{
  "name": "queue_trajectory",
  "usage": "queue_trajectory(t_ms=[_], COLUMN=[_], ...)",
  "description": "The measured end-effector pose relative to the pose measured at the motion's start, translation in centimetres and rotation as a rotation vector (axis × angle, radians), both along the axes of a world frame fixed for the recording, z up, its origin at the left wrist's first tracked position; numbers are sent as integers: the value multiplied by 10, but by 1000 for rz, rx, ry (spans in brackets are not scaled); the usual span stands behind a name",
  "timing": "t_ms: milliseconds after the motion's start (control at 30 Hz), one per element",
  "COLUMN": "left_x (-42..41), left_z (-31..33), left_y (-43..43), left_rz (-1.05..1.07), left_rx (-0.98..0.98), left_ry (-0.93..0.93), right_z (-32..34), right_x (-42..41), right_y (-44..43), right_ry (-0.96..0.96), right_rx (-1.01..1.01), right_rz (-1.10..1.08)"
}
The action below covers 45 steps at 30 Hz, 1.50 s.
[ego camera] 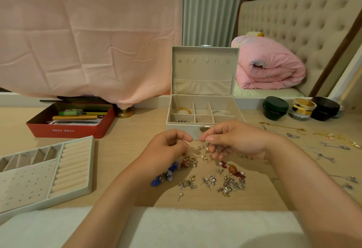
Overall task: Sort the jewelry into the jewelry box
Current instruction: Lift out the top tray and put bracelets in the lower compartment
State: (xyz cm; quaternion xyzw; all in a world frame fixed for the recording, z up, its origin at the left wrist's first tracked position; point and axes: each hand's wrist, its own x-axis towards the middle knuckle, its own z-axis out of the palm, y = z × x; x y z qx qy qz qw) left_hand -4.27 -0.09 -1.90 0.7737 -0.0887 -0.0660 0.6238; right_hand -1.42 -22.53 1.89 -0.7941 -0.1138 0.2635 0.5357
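Jewelry box (205, 125): set on the table (137, 128) just beyond the hands, its lid stood upright; the base is divided into small compartments.
Back-left compartment: a golden bracelet (182, 110) is held.
Back-right compartment: a silver bangle (221, 113) is held.
Front-left compartment: a few small dark pieces (182, 121) are seen; what they are cannot be told.
Insert tray (45, 171): laid apart from the box at the left; a column of ring rolls, a perforated panel and a row of narrow slots are seen in it.
Red tin (70, 128): placed behind the tray; pens, a green lighter and papers are kept inside.
Jars (301, 108): three are lined up at the far right, one green, one gold, one black, all lidded.
Loose jewelry (211, 177): scattered on the table between the forearms, in front of the box, outside any container; earrings, studs and blue and red pieces are mixed.
Necklaces (333, 140): spread over the table at the right.
Right hand (231, 140): a small earring (206, 140) is pinched between thumb and forefinger above the pile.
Left hand (168, 143): the fingers are curled, thumb against forefinger; whether anything is gripped cannot be told.
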Motion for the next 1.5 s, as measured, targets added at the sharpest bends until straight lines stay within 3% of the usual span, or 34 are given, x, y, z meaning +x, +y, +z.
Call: queue_trajectory(t_ms=[200, 400, 567, 767, 867, 933, 1033, 1133, 1367, 1500], left_x=[-3, -9, -11, -15, -15, -14, -10, -4, 3, 0], left_z=[8, 5, 5, 17, 26, 24, 12, 5, 1, 5], left_y=[8, 5, 10, 29, 52, 61, 59, 52, 55, 59], left_rz=[-94, -183, -181, -137, -39, -43, -103, -90, 1, -36], left_rx=[-19, 298, 391, 709, 837, 922, 930, 881, 912, 918], left_ry=[8, -83, -114, -241, -254, -165, -51, -78, -49, 5], right_z=[-1, -8, -5, -2, -1, -2, -10, -24, -20, -23], right_x=[-3, -5, -2, -3, -7, -14, -24, -28, -20, -21], right_y=[4, 13, 8, 9, 17, 30, 56, 70, 54, 63], right_ry=[-56, -186, -198, -283, -429, -580, -693, -717, -715, -750], right_rx=[-245, -493, -516, -565, -768, -856, -761, -742, -868, -804], right_rz=[66, 138, 110, 97, 49, 9, 88, 204, 143, 154])
